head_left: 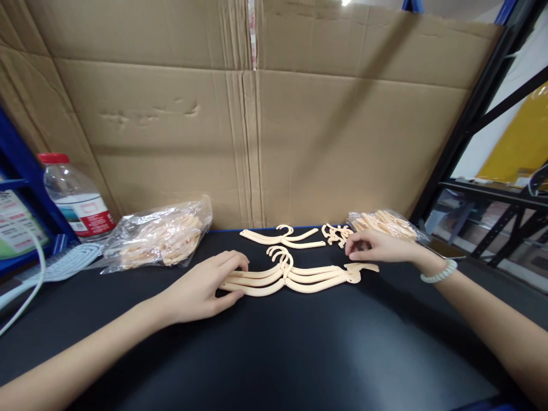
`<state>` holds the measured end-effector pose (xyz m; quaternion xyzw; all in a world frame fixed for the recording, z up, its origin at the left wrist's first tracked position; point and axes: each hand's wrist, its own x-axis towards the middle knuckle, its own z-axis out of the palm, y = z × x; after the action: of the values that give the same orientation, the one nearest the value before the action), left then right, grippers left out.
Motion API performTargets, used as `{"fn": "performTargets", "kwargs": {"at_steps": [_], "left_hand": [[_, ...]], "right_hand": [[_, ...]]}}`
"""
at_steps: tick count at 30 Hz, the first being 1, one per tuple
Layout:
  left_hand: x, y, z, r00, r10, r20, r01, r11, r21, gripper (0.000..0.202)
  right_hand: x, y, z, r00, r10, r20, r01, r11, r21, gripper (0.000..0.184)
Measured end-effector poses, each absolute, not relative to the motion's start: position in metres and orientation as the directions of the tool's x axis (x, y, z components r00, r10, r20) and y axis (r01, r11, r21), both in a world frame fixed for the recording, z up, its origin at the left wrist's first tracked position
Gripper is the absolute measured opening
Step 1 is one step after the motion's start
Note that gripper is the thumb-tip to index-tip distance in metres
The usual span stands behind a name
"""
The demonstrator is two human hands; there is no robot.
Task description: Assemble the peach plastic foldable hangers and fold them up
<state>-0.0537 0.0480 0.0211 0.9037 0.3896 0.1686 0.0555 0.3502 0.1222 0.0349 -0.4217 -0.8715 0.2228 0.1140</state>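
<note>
Head view: grasping stacked hangers (285,281) with left hand (205,288); holding right hand (381,245) curled beside small pieces (341,233), not showing whether grasping anything; for best control, pressing lightly.

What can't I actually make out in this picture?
Left ends of the front hangers: head view, partly covered by the left grip.
Whether the right grip holds anything: head view, hidden by its curled fingers.
Piece count in the left plastic bag: head view, obscured by crinkled film.
Print on the bottle label: head view, too small.
Left forearm: head view, cut off by the picture's edge.
</note>
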Motion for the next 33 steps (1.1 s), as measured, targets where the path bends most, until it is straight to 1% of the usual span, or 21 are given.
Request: {"fn": "performTargets", "kwargs": {"at_steps": [3,9,12,14,17,18,20,24,33], "left_hand": [[-0.051,0.049,0.014,0.64,0.705,0.306,0.666,-0.707,0.237,0.021],[-0.052,0.054,0.004,0.654,0.664,0.362,0.606,-0.746,0.274,0.022],[-0.052,0.054,0.003,0.665,0.649,0.369,0.585,-0.76,0.282,0.021],[-0.052,0.053,0.002,0.666,0.654,0.36,0.587,-0.756,0.288,0.022],[-0.053,0.053,0.001,0.658,0.669,0.346,0.598,-0.743,0.3,0.022],[-0.053,0.053,0.001,0.656,0.673,0.343,0.6,-0.74,0.305,0.021],[-0.053,0.053,0.001,0.654,0.676,0.339,0.599,-0.737,0.313,0.021],[-0.052,0.053,0.002,0.661,0.673,0.331,0.592,-0.739,0.321,0.019],[-0.052,0.053,0.002,0.664,0.673,0.326,0.589,-0.74,0.326,0.019]], "right_hand": [[0.343,0.121,0.032,-0.582,0.8,0.142,0.669,0.571,-0.475,0.027],[0.335,0.12,0.025,-0.617,0.762,0.199,0.634,0.631,-0.447,0.025],[0.32,0.111,0.02,-0.631,0.715,0.3,0.603,0.696,-0.389,0.025],[0.305,0.101,0.015,-0.662,0.667,0.343,0.584,0.745,-0.321,0.03],[0.284,0.084,0.009,-0.727,0.618,0.299,0.579,0.786,-0.216,0.045],[0.279,0.08,0.007,-0.737,0.615,0.28,0.584,0.788,-0.194,0.047],[0.272,0.074,0.004,-0.737,0.624,0.26,0.601,0.781,-0.172,0.044],[0.27,0.072,0.001,-0.712,0.649,0.269,0.624,0.76,-0.18,0.036],[0.273,0.076,-0.002,-0.716,0.63,0.3,0.592,0.776,-0.219,0.036]]}}
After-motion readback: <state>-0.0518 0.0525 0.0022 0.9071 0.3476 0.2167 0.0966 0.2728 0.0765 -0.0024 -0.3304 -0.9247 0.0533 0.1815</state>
